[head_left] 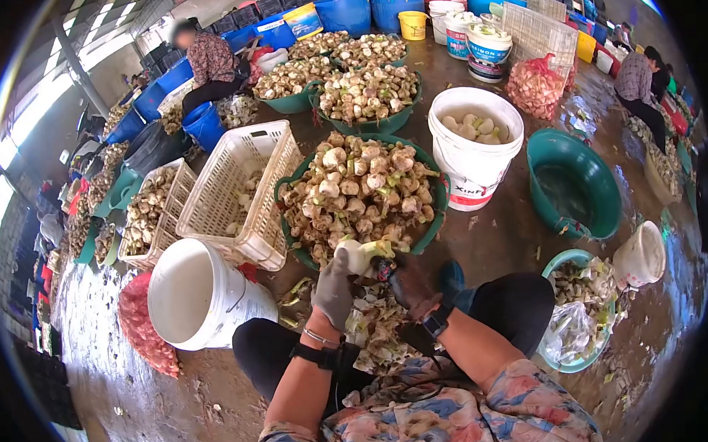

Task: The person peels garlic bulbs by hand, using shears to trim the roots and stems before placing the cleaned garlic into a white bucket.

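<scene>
In a grey glove, my left hand [334, 290] is closed around a peeled white garlic bulb [358, 257] with a green stem pointing right. My right hand [411, 287], in a darker glove, is closed at the stem end; whatever lies in its fingers is too dark to make out. Just beyond both hands stands a green tub [442, 198] heaped with unpeeled garlic bulbs [360, 186], roots and stem stubs still on. Below the hands, between my knees, lies a pile of garlic peelings [381, 321].
Left are a white bucket [186, 293], a white plastic crate [235, 178] and a red mesh sack [145, 322]. A white bucket with peeled bulbs [476, 150] and a green basin [575, 182] stand right, near a peelings tub [581, 361]. Other people [210, 62] sit farther off.
</scene>
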Demonstrator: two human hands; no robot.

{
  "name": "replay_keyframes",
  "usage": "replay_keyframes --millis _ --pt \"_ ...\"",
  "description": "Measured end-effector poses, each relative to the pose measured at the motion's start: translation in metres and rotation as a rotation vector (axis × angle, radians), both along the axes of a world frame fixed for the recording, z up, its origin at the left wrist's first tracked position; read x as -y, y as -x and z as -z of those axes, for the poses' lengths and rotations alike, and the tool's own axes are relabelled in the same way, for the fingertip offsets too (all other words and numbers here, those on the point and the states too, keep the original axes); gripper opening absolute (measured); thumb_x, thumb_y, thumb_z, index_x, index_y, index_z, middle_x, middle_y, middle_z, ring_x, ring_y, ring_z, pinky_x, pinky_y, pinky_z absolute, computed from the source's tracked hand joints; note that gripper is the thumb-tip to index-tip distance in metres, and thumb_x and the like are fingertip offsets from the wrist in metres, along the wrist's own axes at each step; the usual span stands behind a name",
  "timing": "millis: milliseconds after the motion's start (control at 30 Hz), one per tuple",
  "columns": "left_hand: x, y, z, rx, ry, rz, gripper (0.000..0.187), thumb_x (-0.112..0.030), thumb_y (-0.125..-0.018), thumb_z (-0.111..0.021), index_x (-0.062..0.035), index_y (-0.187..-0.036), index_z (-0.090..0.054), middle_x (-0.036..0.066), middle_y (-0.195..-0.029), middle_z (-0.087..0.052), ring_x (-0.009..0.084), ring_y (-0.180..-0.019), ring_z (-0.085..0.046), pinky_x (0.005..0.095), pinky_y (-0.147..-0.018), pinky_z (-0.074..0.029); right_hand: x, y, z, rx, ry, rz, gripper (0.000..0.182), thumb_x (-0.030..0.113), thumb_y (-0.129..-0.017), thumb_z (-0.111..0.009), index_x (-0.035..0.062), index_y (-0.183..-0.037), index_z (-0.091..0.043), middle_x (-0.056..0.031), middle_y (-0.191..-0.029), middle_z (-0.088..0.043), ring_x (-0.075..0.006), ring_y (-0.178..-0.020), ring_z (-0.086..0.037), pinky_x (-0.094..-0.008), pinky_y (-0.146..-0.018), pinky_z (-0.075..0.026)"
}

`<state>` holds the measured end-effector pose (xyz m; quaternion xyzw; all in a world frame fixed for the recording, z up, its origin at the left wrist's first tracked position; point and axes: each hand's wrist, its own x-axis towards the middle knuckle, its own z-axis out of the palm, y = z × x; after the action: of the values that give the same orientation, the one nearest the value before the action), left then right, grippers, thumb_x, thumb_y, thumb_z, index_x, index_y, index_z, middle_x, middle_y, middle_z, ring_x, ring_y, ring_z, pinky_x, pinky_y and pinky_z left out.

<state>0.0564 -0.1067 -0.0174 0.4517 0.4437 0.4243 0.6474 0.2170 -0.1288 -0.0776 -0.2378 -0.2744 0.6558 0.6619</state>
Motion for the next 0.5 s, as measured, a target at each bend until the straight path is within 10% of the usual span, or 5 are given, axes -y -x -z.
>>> replay_keyframes --millis 133,200,267,333,500 --pt "-0.017 -0.003 0.012 -0.042 0.198 -0.121 0.048 -0.043 -0.087 -0.061 0.0009 -0.107 -0.059 0.004 -0.092 -0.062 0.0124 -0.075 -0.059 0.0238 -0.059 -0.049 -0.001 0.003 -0.008 -0.038 0.246 -0.067 0.019 0.007 -0.087 -0.052 0.0 -0.102 -0.062 -0.0074 -0.092 -0.064 -0.0154 -0.083 -0.058 -0.0301 -0.076 -0.046" --pt "-0.01 -0.016 0.023 -0.536 -0.618 -0.234 0.035 -0.029 -0.086 -0.066 -0.0003 -0.105 -0.059 0.005 -0.097 -0.06 0.0133 -0.081 -0.06 0.0242 -0.064 -0.05 0.006 -0.005 -0.036 1.03 0.148 -0.093 0.02 0.008 -0.088 -0.053 -0.0005 -0.105 -0.061 -0.0067 -0.095 -0.064 -0.013 -0.085 -0.059 -0.0274 -0.075 -0.046" --pt "-0.003 -0.017 0.021 -0.817 -1.044 -0.163 0.026 -0.014 -0.085 -0.065 -0.0016 -0.107 -0.057 0.005 -0.102 -0.058 0.0149 -0.085 -0.06 0.0244 -0.071 -0.051 0.004 -0.008 -0.015 0.704 0.148 -0.162 0.025 0.013 -0.091 -0.052 -0.0011 -0.111 -0.057 -0.0081 -0.101 -0.063 -0.0144 -0.091 -0.059 -0.0269 -0.081 -0.046" --pt "0.003 -0.01 0.019 0.168 -0.028 0.04 0.022 -0.009 -0.088 -0.06 -0.0025 -0.109 -0.056 0.005 -0.099 -0.06 0.0154 -0.084 -0.06 0.0257 -0.075 -0.051 0.003 -0.008 0.004 0.375 0.151 -0.218 0.031 0.018 -0.093 -0.05 -0.0017 -0.117 -0.052 -0.0096 -0.107 -0.061 -0.0158 -0.096 -0.059 -0.0265 -0.087 -0.046" --pt "0.001 0.001 0.02 0.329 0.141 0.056 0.023 -0.013 -0.091 -0.057 -0.0013 -0.111 -0.056 0.008 -0.102 -0.064 0.0168 -0.087 -0.064 0.0286 -0.073 -0.054 -0.014 -0.019 0.022 1.222 0.079 -0.05 0.028 0.02 -0.086 -0.058 0.0011 -0.106 -0.059 -0.016 -0.098 -0.063 -0.0259 -0.088 -0.061 -0.0359 -0.076 -0.048"
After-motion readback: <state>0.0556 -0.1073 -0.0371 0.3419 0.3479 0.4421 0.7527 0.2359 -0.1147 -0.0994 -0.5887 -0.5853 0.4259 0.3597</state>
